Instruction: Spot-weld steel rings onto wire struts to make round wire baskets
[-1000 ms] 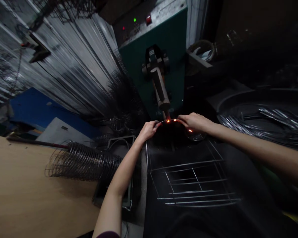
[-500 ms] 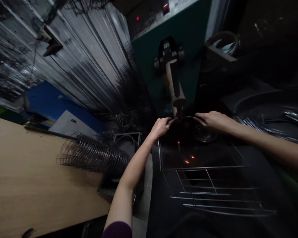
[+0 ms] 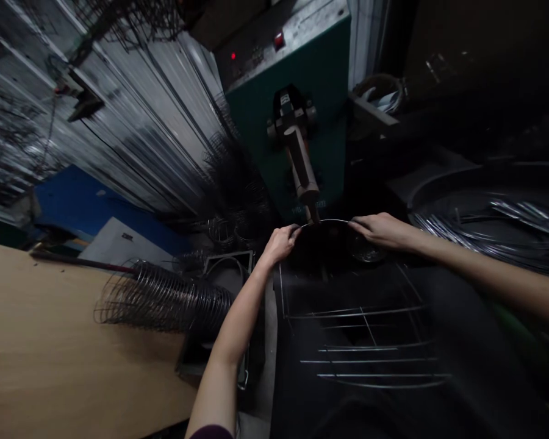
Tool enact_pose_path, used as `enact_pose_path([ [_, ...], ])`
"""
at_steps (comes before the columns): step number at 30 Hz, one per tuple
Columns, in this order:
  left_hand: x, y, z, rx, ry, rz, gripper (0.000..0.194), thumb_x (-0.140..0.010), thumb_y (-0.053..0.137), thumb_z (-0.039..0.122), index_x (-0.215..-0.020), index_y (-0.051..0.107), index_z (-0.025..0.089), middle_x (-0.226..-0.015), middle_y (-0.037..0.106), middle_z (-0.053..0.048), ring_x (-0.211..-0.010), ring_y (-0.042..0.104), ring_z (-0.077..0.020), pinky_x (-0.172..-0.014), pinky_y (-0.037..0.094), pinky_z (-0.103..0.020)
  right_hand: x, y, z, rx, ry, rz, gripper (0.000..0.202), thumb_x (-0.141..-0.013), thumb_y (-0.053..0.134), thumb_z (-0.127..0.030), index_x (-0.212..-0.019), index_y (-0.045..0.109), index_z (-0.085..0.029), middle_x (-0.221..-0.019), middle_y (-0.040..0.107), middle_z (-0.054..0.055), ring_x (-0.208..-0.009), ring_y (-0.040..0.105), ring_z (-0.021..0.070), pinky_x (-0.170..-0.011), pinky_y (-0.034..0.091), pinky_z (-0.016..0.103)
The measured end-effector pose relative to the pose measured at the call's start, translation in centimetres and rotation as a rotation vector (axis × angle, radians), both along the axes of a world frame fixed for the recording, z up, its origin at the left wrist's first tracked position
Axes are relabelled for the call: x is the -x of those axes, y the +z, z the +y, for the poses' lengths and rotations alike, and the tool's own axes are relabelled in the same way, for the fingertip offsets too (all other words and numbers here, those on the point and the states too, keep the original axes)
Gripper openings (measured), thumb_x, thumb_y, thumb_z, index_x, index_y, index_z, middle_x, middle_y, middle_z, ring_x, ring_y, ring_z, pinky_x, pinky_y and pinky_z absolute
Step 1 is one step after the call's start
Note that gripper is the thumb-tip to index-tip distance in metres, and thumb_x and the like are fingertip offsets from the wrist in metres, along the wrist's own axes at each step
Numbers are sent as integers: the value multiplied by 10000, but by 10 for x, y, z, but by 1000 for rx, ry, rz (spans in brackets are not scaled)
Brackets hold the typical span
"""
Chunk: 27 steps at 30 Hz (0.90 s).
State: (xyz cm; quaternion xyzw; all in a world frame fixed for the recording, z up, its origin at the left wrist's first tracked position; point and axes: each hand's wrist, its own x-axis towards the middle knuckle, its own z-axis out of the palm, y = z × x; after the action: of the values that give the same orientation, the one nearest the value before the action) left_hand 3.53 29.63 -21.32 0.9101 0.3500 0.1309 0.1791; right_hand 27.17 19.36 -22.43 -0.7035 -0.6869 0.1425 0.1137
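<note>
A curved metal wire, the upper rim of a wire rack (image 3: 354,315), spans between my two hands. My left hand (image 3: 280,244) is closed around its left side, and my right hand (image 3: 382,230) pinches it on the right. Between them the rim lies at the tip of the electrode arm (image 3: 302,164) of a green spot welder (image 3: 332,73); whether it touches is hard to tell. Thin straight and curved wires of the rack hang down toward my body, faint against the dark background.
A stack of wire rings (image 3: 178,299) hangs on a rod at left, above a wooden board (image 3: 50,341). Behind it is a blue panel (image 3: 91,207). At right, a dark round tub (image 3: 439,183) holds loose metal wires (image 3: 476,241). A red light glows on the welder.
Sparks seen below the electrode are gone. The view has shifted, so welder and hands appear further left. Both hands still grip the rim, and the rack's lower wires sit at a slightly different angle.
</note>
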Motion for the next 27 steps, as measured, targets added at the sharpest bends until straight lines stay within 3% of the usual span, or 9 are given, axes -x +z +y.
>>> enact_pose_path([
  [8,5,-2,2,5,4,-38,309,-954,399,292,-989,668,145,-898,686,-47,-817,613,-156,-732,412,-207,7,-4,5,-15,-31,-14,415,-976,275,-375,-1006,640,-182,-941,683,96,-886,646,241,-743,450,294],
  [15,1,-8,5,1,43,-31,328,-960,385,324,-986,666,158,-809,661,-29,-728,584,-134,-680,400,-203,-15,4,-6,97,19,251,469,-949,320,-459,-1066,675,-175,-1025,689,69,-942,637,235,-806,492,302],
  [19,0,-11,-9,-28,98,-85,282,-954,407,286,-951,658,159,-769,644,-33,-708,579,-136,-672,395,-210,-14,1,-20,115,-19,230,412,-929,358,-398,-1059,675,-169,-1033,685,65,-953,630,234,-831,485,304],
  [22,12,-13,-33,37,92,-212,307,-957,395,326,-984,658,168,-817,656,-37,-752,598,-137,-702,420,-208,1,-4,-45,5,-87,198,373,-924,358,-363,-1036,660,-174,-990,683,67,-912,630,230,-822,465,298],
  [25,37,-31,-63,167,142,-378,433,-968,299,450,-1139,612,204,-974,673,-45,-900,616,-141,-803,459,-217,6,-5,-79,-159,-154,218,348,-921,360,-353,-1044,638,-185,-918,677,62,-836,624,216,-764,447,281],
  [27,53,-58,-82,327,276,-519,535,-959,220,526,-1221,563,209,-1081,660,-68,-1002,611,-157,-864,478,-255,-1,-3,-99,-260,-225,218,361,-926,357,-359,-1058,632,-167,-891,668,81,-805,614,213,-743,430,279],
])
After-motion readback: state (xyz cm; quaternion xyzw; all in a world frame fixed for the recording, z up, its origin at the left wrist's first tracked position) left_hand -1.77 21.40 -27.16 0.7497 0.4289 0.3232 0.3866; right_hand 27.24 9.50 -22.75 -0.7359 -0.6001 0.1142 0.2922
